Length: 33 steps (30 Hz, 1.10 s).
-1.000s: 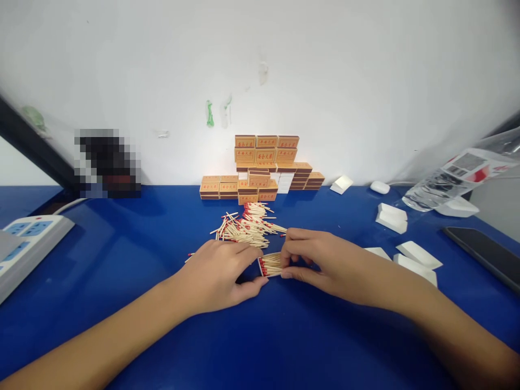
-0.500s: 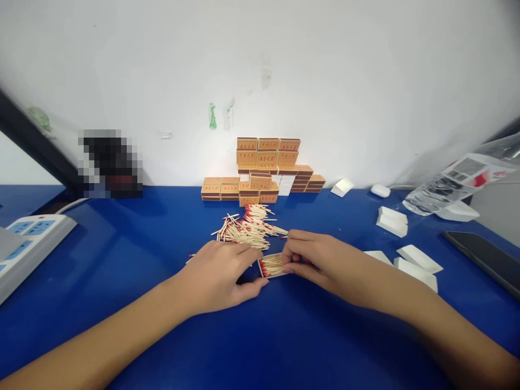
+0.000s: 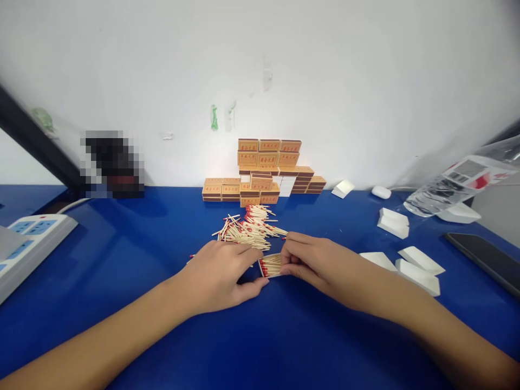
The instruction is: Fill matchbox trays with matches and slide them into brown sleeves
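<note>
A small white tray point(image 3: 261, 268) filled with red-tipped matches point(image 3: 271, 265) lies on the blue table between my hands. My left hand point(image 3: 227, 276) grips the tray's left end, forefinger at the back corner and thumb at the front corner. At the tray's right end, my right hand point(image 3: 304, 257) has its fingers pinched together over the matches; whatever is between the fingertips is hidden. Just behind the tray lies a loose pile of matches point(image 3: 247, 233). Orange and brown matchboxes point(image 3: 268, 158) are stacked behind the pile, against the wall.
White trays point(image 3: 418, 276) lie at the right, with a phone point(image 3: 483, 262) and a plastic bottle point(image 3: 447, 184) beyond them. A white oval case point(image 3: 381, 192) is near the wall. At the left are a power strip point(image 3: 36, 244) and a pixelated dark object point(image 3: 114, 165).
My right hand has shifted very slightly to the left over the tray. My left hand stays at the tray's left end. The whole view has moved a little.
</note>
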{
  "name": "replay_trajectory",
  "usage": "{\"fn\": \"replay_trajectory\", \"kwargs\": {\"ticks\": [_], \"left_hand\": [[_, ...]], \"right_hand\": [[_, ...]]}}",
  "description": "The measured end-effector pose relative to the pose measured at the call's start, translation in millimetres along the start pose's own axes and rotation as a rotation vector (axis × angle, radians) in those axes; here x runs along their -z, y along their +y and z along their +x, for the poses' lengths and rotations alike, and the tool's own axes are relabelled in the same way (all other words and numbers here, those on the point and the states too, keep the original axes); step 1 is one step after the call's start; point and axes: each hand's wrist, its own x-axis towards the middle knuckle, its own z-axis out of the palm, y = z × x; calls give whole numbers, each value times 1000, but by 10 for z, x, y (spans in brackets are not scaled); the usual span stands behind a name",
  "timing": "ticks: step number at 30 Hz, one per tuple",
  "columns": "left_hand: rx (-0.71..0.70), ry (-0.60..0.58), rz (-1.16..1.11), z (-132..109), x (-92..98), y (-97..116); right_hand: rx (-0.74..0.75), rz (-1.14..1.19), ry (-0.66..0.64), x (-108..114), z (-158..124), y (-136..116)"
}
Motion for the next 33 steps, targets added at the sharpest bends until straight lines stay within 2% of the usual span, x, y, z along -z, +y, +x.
{"fn": "replay_trajectory", "kwargs": {"ticks": [10, 18, 23, 33], "left_hand": [[17, -15, 5, -5, 0, 11], [-7, -3, -6, -2, 2, 12], [-27, 6, -1, 2, -7, 16], [-33, -2, 12, 2, 12, 34]], "right_hand": [[25, 36, -48, 52, -26, -1], [34, 81, 72, -50, 9, 7], [41, -1, 176, -117, 77, 26], [45, -155, 48, -94, 90, -57]]}}
